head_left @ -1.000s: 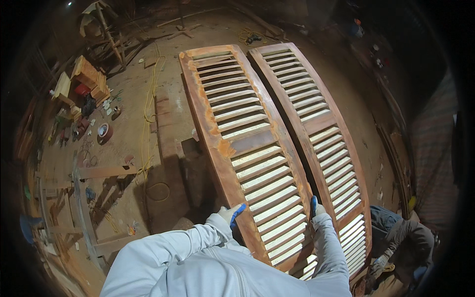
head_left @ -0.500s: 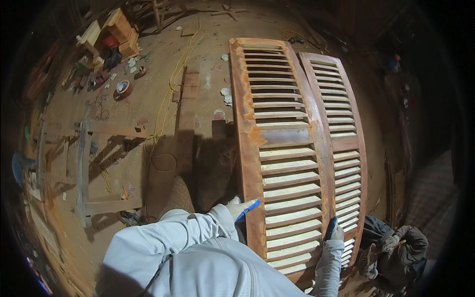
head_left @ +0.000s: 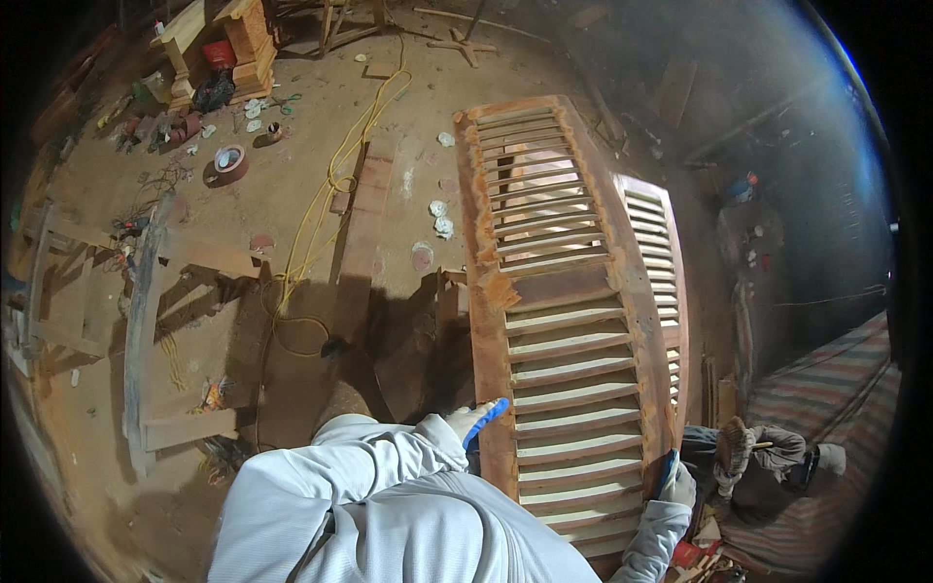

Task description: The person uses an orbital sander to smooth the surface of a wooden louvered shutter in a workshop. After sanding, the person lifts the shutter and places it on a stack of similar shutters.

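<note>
**Louvred shutter panel, held at both side rails**

Item: reddish-brown louvred shutter (head_left: 569, 321), long, slats pale, reaching away from the person over a dusty floor (head_left: 292, 194). Left hand (head_left: 476, 423), gloved white and blue, fingers curled onto the left rail. Right hand (head_left: 673, 481), gloved, clasping the right rail. Second shutter (head_left: 661, 253) just beside, partly hidden behind the first. Yellow cable (head_left: 335, 175) on floor, well apart.
</note>
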Motion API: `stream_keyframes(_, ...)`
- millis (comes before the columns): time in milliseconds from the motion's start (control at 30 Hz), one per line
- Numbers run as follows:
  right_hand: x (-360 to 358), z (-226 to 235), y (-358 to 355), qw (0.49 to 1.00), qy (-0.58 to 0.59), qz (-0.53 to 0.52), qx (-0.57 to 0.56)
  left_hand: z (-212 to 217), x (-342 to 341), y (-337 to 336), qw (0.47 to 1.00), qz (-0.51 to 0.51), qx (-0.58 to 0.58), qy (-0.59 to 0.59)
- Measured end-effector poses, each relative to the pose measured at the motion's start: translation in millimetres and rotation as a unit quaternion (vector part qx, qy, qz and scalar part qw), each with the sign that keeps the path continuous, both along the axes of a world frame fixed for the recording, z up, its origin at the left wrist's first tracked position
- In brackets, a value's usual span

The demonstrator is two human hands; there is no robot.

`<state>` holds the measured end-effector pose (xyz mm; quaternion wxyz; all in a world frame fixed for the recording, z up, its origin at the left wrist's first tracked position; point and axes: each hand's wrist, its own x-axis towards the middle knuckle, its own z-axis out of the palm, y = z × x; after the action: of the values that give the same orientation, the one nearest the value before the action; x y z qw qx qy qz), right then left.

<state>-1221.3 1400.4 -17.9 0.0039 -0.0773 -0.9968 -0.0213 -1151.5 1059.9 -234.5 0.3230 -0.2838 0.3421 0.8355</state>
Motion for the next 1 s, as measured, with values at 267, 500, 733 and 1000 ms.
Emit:
stream_keyframes(267,-7.1,74.1,-92.5,0.989,-0.01,0.088,0.118,-17.0,23.1,-47.2,0.936,-0.072,-0.204,0.278)
stream_keyframes(500,-20.2,133.3,-264.7,0.963,0.044,0.184,0.194,36.4,5.9,-154.0,0.992,0.115,0.047,0.002)
stream_keyframes(733,-94.0,147.7,-382.6,0.948,0.048,0.265,0.171,48.9,-33.7,-243.0,0.97,0.235,0.064,0.026)
stream_keyframes(1000,-204.9,166.3,-540.7,0.911,0.061,0.372,0.169,47.8,-109.7,-353.1,0.921,0.382,0.056,0.049)
